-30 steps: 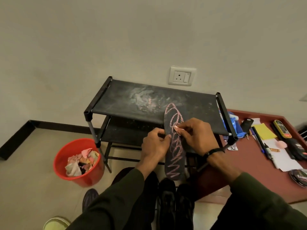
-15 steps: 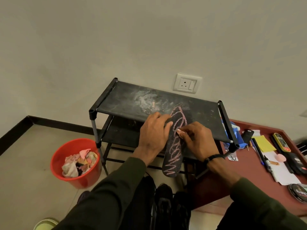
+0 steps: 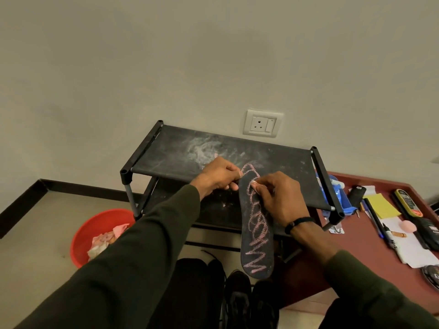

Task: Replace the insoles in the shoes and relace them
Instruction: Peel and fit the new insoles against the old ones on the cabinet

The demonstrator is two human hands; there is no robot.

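In the head view, a dark insole [image 3: 255, 224] sits just right of centre in the frame, its long axis running nearly vertical in the picture with a slight lean: the far end lies over the top shelf of a black shoe rack [image 3: 273, 160], and the rounded near end hangs off the rack's front edge toward the bottom of the frame, above a pair of dark shoes [image 3: 240, 302] on the floor. Its upward face is black with a grainy texture and carries pink chalk-like scribbles, zigzags near the lower end and loops toward the upper end. The left hand [image 3: 218, 178] grips the insole's left edge near the far end, fingers curled. The right hand [image 3: 281, 198] is curled over the insole's middle, its fingertips pinching a small pale piece [image 3: 254, 184] against the surface; what the piece is cannot be told. A red bucket [image 3: 83, 236] with crumpled scraps stands at lower left, and a reddish table [image 3: 361, 236] with pens and papers lies at right.
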